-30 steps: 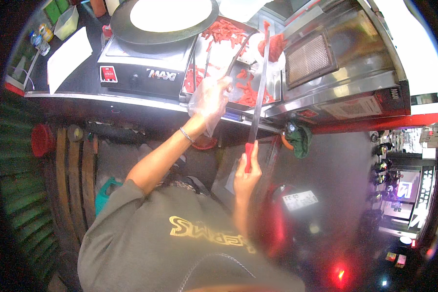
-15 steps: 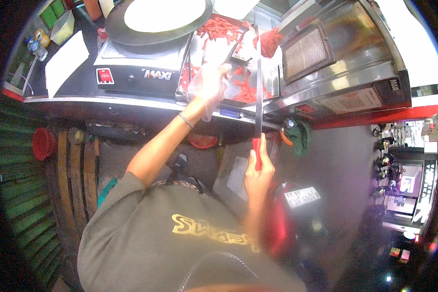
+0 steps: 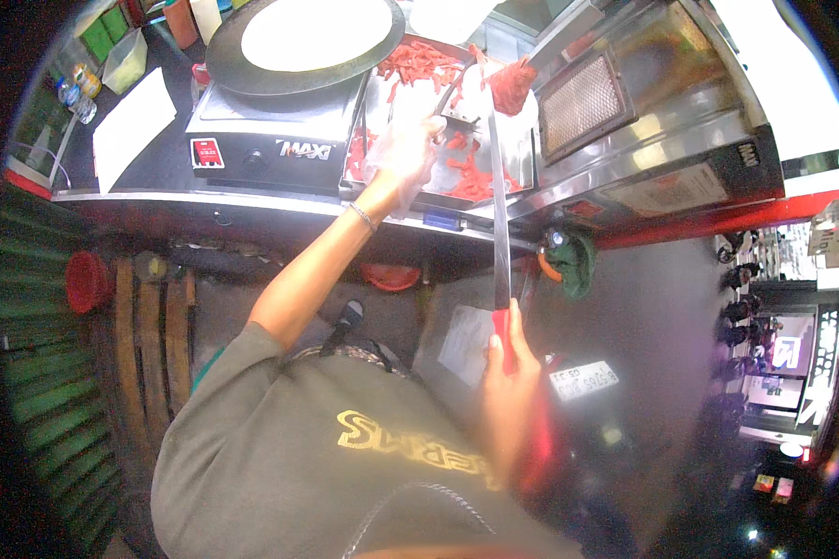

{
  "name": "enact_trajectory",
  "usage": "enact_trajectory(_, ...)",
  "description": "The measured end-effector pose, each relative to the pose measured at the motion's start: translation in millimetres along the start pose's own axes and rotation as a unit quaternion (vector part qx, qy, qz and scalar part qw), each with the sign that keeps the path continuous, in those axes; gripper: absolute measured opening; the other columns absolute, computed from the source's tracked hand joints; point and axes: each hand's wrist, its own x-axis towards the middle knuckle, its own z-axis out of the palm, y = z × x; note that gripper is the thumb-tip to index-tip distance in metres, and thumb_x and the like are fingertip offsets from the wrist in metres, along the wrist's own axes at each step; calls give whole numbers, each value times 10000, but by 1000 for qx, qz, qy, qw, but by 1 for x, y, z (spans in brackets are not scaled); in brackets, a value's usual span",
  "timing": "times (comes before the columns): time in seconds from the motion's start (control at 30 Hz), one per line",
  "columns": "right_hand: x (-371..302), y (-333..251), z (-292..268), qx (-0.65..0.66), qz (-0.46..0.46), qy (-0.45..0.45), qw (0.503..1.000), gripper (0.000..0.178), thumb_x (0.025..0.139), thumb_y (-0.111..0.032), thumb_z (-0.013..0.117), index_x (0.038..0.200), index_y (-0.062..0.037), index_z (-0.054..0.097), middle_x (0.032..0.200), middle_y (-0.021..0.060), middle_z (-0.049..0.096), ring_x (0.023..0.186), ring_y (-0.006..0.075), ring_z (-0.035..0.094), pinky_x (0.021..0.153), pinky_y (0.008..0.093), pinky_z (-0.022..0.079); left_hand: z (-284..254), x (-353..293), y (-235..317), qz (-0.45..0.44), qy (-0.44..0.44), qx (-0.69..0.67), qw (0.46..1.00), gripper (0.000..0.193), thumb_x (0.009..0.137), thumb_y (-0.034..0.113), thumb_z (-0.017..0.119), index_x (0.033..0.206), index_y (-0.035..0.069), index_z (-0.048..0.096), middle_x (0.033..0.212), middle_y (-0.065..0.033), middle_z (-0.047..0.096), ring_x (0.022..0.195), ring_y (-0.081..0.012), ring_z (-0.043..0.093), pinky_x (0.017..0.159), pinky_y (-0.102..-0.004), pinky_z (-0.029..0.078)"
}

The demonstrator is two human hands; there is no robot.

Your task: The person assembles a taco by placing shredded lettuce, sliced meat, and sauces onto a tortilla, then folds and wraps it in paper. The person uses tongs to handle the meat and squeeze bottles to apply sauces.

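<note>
My right hand (image 3: 513, 349) grips the red handle of a long knife (image 3: 500, 205). Its narrow blade points away from me, the far end beside a red-brown cone of meat (image 3: 511, 88). In a clear plastic glove, my left hand (image 3: 408, 144) is closed above the metal tray (image 3: 529, 158), left of the blade. From its fingers a thin dark tool (image 3: 453, 93) reaches toward the meat; glare hides its shape. Shaved meat strips (image 3: 474, 177) lie in the tray, with a larger heap (image 3: 419, 61) at its far side.
A grill burner with a mesh panel (image 3: 583, 104) stands right of the meat. On the left, a round dark griddle (image 3: 224, 61) carries a pale flatbread (image 3: 317, 28). White paper (image 3: 132, 126) lies beside the stove. A green cloth (image 3: 573, 261) hangs below the counter edge.
My right hand has pulled the knife back toward my body, so the blade's far part has slid nearer beside the meat. My left hand stays nearly in place.
</note>
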Motion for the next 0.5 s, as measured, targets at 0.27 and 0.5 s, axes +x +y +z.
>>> enact_trajectory(0.27, 0, 6, 4, -88, -120, 34, 988, 560, 1089, -21, 629, 1649, -19, 602, 1465, 295, 742, 1301, 419, 769, 1094, 444, 581, -4, -10, 17, -55, 8, -6, 998, 275, 1069, 345, 708, 935, 106, 691, 664, 21, 529, 499, -109, 485, 434, -335, 367)
enact_trajectory(0.5, -12, 28, 4, -172, -103, 39, 979, 585, 1062, -1, 671, 1641, -81, 639, 1063, 236, 752, 901, 386, 750, 852, 467, 595, -52, -93, 3, 101, -12, 148, 984, 282, 1072, 227, 676, 1323, 129, 759, 848, 35, 630, 514, -82, 521, 418, -289, 404)
